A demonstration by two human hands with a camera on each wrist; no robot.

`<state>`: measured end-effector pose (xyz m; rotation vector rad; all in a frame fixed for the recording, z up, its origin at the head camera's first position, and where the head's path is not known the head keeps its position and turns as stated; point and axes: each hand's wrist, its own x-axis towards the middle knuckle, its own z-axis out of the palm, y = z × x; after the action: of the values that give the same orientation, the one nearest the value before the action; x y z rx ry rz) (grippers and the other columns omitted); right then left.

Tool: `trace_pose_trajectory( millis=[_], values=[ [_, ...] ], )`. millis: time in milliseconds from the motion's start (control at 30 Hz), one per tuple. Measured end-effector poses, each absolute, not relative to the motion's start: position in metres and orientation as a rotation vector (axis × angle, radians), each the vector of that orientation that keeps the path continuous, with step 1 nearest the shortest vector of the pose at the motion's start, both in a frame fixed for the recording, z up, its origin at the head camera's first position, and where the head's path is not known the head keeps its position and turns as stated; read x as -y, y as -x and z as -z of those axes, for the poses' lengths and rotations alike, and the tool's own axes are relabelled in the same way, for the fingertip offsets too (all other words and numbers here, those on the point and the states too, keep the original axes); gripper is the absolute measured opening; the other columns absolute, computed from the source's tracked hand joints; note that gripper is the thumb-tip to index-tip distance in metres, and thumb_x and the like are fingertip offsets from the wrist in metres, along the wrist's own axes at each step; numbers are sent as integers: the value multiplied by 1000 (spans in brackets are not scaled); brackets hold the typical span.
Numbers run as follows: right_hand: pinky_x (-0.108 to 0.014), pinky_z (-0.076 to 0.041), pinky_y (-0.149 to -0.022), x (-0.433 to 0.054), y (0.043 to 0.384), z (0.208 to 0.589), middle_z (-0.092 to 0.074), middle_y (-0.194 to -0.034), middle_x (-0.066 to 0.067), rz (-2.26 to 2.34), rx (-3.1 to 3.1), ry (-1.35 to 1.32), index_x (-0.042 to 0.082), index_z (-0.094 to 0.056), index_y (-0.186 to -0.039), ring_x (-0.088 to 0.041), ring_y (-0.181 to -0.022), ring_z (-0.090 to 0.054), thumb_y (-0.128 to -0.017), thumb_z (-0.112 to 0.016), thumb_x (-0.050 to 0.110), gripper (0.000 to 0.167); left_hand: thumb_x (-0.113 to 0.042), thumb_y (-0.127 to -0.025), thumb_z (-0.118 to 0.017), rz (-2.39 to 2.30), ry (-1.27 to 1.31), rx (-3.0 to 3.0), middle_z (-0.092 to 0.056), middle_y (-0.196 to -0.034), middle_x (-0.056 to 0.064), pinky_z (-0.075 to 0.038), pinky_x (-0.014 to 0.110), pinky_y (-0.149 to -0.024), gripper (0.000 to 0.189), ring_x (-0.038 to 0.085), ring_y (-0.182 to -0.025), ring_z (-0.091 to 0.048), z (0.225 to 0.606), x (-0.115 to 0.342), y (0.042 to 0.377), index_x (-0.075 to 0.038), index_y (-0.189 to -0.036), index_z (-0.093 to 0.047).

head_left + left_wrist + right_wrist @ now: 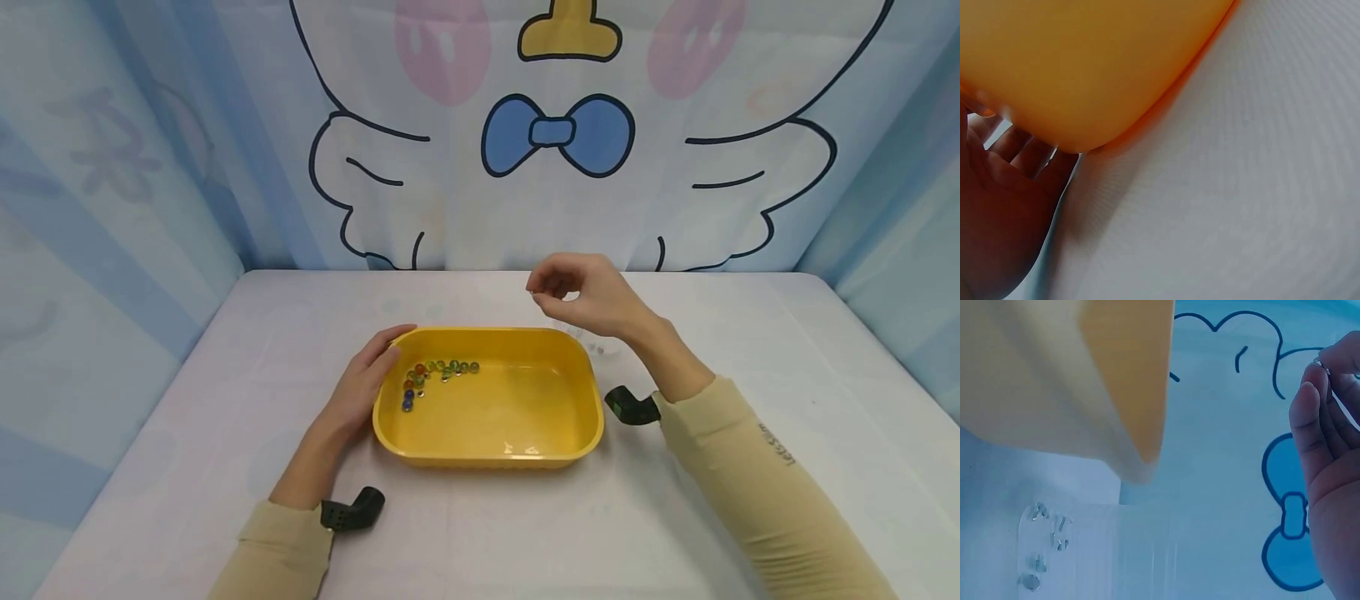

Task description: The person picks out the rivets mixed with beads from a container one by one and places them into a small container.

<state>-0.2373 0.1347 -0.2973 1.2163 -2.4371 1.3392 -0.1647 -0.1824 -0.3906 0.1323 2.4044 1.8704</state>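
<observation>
A yellow plastic tray (517,408) stands on the table, with several glass marbles (474,367) along its left and back left side. Tiny shiny metal pieces (421,393) lie among them. My left hand (356,392) grips the tray's back left corner, thumb at the rim and fingers along the outside wall. Beyond the tray's back right corner, my right hand (581,293) is raised and pinches a tiny silvery piece (1317,360) between thumb and fingertip; its exact kind is too small to tell.
Behind the tray's right corner, partly under my right forearm, sits a clear plastic container (1138,550) with several small metal pieces (1060,540) in it. A white cloth covers the table (480,533). A printed curtain (480,208) hangs along the back edge.
</observation>
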Motion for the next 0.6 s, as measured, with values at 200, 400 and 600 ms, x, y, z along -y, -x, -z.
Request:
trace_pose_trajectory(
  millis=[200,400,600],
  values=[
    [-21,-52,-72,-144,240,301,-67,-92,-13,-1345,2459,-1141,0,-70,-97,-20,-78,-59,-89,-67,-8,11,-25,-110,-36,-1873,-131,-2400,-43,-154,4,-24,46,-119,44,24,-142,-37,391,182,166,-20,-152,-43],
    [-20,-52,-73,-151,241,305,-68,-93,-9,-1313,2502,-1061,0,-70,-98,-21,-80,-58,-90,-67,-6,10,-25,-110,-36,-1871,-127,-2398,-43,-154,5,-23,46,-120,43,24,-142,-36,391,182,166,-20,-152,-43],
    [-19,-51,-73,-157,243,307,-67,-93,-9,-1305,2541,-975,0,-69,-99,-22,-81,-58,-91,-66,-4,9,-26,-110,-36,-1879,-121,-2392,-44,-153,4,-23,45,-120,43,24,-141,-38,391,182,165,-21,-152,-44]
  ],
)
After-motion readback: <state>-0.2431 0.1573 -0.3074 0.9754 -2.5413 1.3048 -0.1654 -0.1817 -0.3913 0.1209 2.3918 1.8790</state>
